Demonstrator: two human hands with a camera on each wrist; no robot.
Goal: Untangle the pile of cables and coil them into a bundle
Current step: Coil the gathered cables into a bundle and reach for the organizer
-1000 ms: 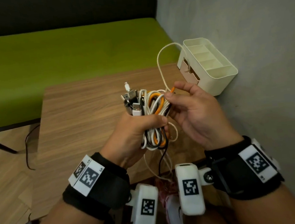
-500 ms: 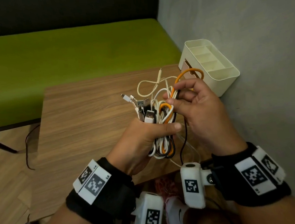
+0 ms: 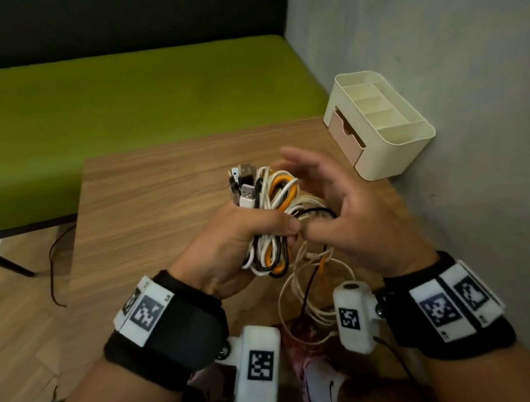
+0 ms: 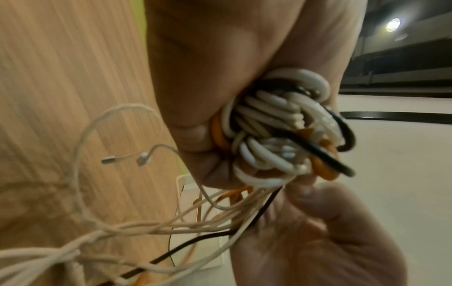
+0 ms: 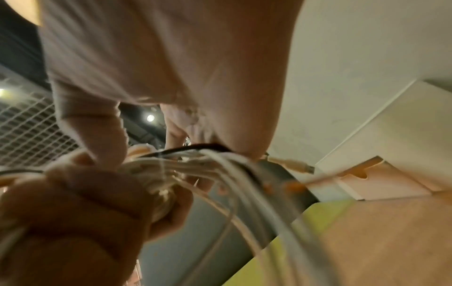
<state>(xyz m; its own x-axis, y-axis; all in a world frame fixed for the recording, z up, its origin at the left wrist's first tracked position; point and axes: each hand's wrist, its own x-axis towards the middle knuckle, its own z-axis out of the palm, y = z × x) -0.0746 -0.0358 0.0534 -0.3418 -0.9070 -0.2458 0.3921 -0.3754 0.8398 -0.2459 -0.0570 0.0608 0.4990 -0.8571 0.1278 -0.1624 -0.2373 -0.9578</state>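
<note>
- Cable bundle (image 3: 266, 213): round, smooth-jacketed cords in white, orange and black, folded into tight loops and held above the wood-grain counter (image 3: 150, 210). Metal USB plugs (image 3: 245, 183) stick out of its 12 o'clock end; looped ends bulge from the 6 o'clock end.
- Left hand (image 3: 229, 245): its grip is clenched round the middle of the bundle, thumb pressed across the front.
- Right hand (image 3: 354, 219): at 3 o'clock of the bundle, thumb tip close to the left thumb. A black strand (image 3: 317, 211) and pale strands arc from the bundle to its palm. Its fingers are blurred and spread toward 11 o'clock; whether this grip pinches the strands I cannot tell.
- Loose tails (image 3: 311, 286): thin white, black and orange strands hang in slack rings toward 6 o'clock, below the counter edge.
- Organizer box (image 3: 393, 155): cream plastic, rectangular, divided into compartments on top, with a tan drawer front; it stands at 2 o'clock against the grey wall.
- Green bench (image 3: 122, 94): matte, flat, beyond the counter at 12 o'clock.
- The left wrist view alone shows the looped ends in section (image 4: 281, 135), glossy and tightly packed, and two small silver-tipped plugs (image 4: 144, 158) on a fine braided strand.
- The right wrist view alone shows a white USB plug (image 5: 298, 164) from beneath, near the drawer; that picture is smeared.
</note>
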